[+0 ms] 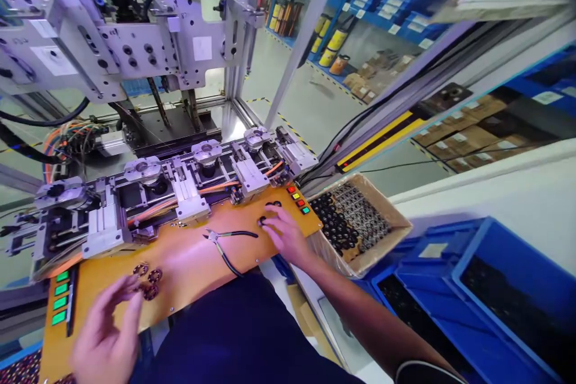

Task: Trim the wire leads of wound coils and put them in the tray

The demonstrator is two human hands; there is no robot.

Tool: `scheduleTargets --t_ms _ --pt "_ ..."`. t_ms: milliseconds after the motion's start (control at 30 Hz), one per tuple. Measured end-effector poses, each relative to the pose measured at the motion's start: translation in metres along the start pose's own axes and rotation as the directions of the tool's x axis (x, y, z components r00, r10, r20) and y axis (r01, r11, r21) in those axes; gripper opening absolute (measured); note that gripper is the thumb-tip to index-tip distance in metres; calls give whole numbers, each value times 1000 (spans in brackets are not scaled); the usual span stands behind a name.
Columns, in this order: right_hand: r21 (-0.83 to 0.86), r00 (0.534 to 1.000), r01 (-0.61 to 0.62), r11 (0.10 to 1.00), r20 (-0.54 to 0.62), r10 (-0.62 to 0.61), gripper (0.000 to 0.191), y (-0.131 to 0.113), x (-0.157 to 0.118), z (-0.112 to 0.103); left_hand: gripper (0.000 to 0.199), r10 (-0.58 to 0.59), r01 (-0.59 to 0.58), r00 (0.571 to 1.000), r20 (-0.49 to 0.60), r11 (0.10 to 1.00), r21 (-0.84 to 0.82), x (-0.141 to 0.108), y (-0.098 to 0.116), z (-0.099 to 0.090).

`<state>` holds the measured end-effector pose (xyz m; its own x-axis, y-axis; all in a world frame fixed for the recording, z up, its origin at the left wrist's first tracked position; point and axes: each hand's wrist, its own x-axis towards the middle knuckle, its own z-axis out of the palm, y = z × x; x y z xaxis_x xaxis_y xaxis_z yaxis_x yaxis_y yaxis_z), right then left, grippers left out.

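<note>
While the right hand (284, 234) pinches a small black round part (262, 221) over the flat orange worktop (180, 264), the left hand (108, 327), its grip loosely wide, is beside dark copper-coloured rings (154, 276) lying there, which seem light, stiff, perhaps fragile, best held by their edges.

Right fingers (275, 224) seemingly pinch black part (262, 221); pliers (213, 236) nearby
</note>
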<state>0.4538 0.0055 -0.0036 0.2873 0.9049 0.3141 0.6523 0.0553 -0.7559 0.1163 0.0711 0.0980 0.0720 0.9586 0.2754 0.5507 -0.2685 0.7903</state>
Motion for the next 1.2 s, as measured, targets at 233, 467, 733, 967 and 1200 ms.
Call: scheduleTargets --t_ms 233,467,733,967,1200 --pt "555 971 106 825 120 -206 14 -127 19 7 41 115 -11 808 577 983 -181 13 60 30" --pt "702 900 -30 712 329 -287 9 -161 47 31 30 137 -115 945 298 989 -90 10 45 7" --pt "364 738 478 800 328 -590 13 -153 220 90 47 -40 50 984 -172 997 59 -24 -58 -18" --pt "225 620 591 775 488 -614 16 -136 271 127 48 -160 211 926 -343 971 114 -55 -130 -25" --pt "105 580 647 755 575 -577 19 -136 268 130 50 -201 251 931 -304 959 133 -60 -139 -19"
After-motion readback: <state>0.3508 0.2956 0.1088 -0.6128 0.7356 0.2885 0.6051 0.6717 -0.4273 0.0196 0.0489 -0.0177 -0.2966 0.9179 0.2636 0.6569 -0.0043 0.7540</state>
